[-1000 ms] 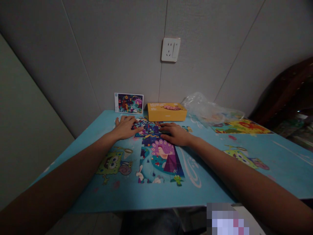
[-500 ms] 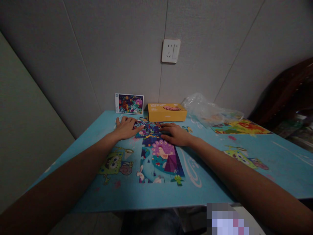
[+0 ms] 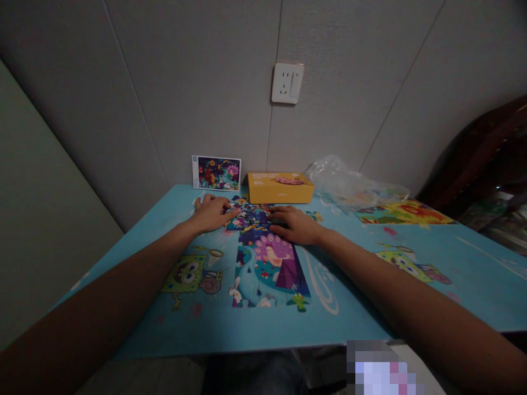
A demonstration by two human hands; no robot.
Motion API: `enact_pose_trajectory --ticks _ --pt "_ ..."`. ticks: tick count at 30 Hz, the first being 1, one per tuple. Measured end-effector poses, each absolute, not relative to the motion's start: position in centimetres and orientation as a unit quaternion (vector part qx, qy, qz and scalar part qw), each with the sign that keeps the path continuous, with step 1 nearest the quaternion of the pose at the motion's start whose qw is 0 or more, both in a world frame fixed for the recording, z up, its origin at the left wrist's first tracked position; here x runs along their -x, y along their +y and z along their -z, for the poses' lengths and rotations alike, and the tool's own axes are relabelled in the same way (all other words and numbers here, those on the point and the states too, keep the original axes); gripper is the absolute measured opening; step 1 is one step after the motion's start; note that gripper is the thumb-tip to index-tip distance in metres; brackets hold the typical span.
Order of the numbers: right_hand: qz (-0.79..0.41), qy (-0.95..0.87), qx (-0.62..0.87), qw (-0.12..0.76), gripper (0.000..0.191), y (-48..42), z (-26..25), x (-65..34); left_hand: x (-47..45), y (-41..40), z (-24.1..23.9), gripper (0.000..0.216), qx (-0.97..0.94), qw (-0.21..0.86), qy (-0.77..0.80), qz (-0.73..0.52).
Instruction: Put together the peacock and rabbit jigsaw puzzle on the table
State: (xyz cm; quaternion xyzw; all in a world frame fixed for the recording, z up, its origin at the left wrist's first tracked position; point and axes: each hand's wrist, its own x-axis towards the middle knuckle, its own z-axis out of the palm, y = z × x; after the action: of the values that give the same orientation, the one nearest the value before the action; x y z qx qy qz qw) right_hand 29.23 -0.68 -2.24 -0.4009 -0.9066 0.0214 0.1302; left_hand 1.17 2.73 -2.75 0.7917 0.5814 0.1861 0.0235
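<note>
A partly joined jigsaw puzzle [image 3: 267,269] with a pink peacock and a pale blue dinosaur-like shape lies flat on the table. Behind its far edge is a pile of loose puzzle pieces [image 3: 255,213], dark and many-coloured. My left hand [image 3: 211,213] rests at the pile's left side, palm down, fingers spread. From the right, my right hand [image 3: 297,225] lies over the pile's edge and the puzzle's top right corner, fingers stretched out and apart. Neither hand visibly grips a piece. The fingers cover some of the pieces.
A picture card [image 3: 217,173] leans on the wall beside a yellow box [image 3: 280,188]. Right of them lie a clear plastic bag [image 3: 341,181] and an orange-and-green picture sheet [image 3: 411,212]. Some pieces [image 3: 315,216] sit right of my right hand. The blue tablecloth [image 3: 164,329] is printed with cartoon figures.
My left thumb has shifted slightly left and up at the pile. My right hand stays in nearly the same place. The whole view has moved a little.
</note>
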Motion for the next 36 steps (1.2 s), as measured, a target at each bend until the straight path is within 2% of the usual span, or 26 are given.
enact_pose_trajectory --ticks 6,13,17,21,25,29,36 --pt "-0.024 -0.908 0.400 0.126 0.043 -0.8 2.1 -29.2 -1.3 2.7 2.7 0.038 -0.793 0.018 0.578 -0.191" --pt "-0.025 -0.908 0.397 0.129 0.043 -0.7 2.2 -29.2 -1.5 2.4 2.4 0.038 -0.796 0.032 0.574 -0.189" --pt "-0.025 -0.908 0.396 0.136 0.041 -0.8 2.2 -29.2 -1.9 1.9 2.3 0.051 -0.804 0.014 0.570 -0.168" --pt "-0.029 -0.906 0.393 0.156 0.042 -1.1 2.0 -28.9 -2.3 1.1 2.1 0.070 -0.865 -0.006 0.484 -0.133" --pt "-0.018 -0.927 0.328 0.180 0.049 -1.9 1.7 -27.8 -2.4 0.8 2.1 0.062 -0.898 0.018 0.430 -0.087" --pt "0.005 -0.948 0.298 0.109 0.047 -2.7 1.5 -26.7 -1.9 1.1 2.1 0.055 -0.892 0.023 0.436 -0.118" --pt "0.035 -0.904 0.406 0.127 0.043 -1.8 0.9 -27.9 -0.6 1.9 1.5 0.027 -0.877 -0.011 0.462 -0.134"
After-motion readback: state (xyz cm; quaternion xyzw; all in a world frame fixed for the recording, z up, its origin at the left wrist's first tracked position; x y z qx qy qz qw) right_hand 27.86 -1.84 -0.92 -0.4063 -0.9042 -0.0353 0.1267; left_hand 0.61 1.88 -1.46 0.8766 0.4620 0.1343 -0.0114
